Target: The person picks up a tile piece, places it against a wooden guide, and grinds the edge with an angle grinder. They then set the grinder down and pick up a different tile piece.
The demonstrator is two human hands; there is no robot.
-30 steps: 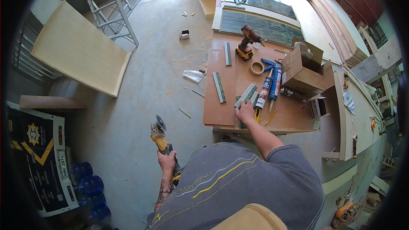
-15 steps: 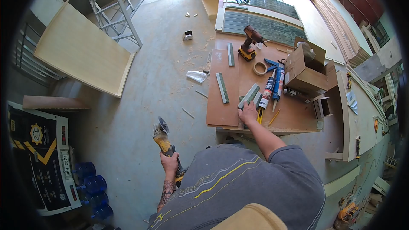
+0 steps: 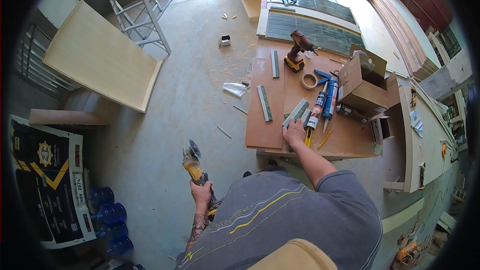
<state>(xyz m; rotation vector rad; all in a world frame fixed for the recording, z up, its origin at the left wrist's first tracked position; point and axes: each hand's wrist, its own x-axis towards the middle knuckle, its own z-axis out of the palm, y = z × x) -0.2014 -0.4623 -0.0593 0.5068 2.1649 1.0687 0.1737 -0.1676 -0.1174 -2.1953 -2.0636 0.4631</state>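
My left hand (image 3: 202, 191) is wrapped around the body of a yellow and black angle grinder (image 3: 194, 169), held low over the floor left of the worktable. The grinder's disc (image 3: 194, 148) faces up and away from me. At the table's near edge, my right hand (image 3: 294, 132) has its fingers closed over the lower end of a green tile strip (image 3: 296, 112); the fingertips are partly hidden. Beside that hand lie a yellow-handled tool (image 3: 308, 137), a pencil (image 3: 325, 139) and a sealant tube (image 3: 317, 110). Two more tile strips, one near (image 3: 264, 103) and one farther (image 3: 275, 64), lie to the left.
On the worktable (image 3: 260, 132) are a cordless drill (image 3: 296, 55), a tape roll (image 3: 309, 81), a blue caulking gun (image 3: 330, 101) and a cardboard box (image 3: 362, 87). Green tiled panels (image 3: 310, 29) lie behind. A stepladder (image 3: 145, 10) stands far left; blue water jugs (image 3: 111, 213) are lower left.
The view has shifted slightly, so the scene sits a little farther right. My right hand stays at the tile strips, and the grinder remains in my left hand.
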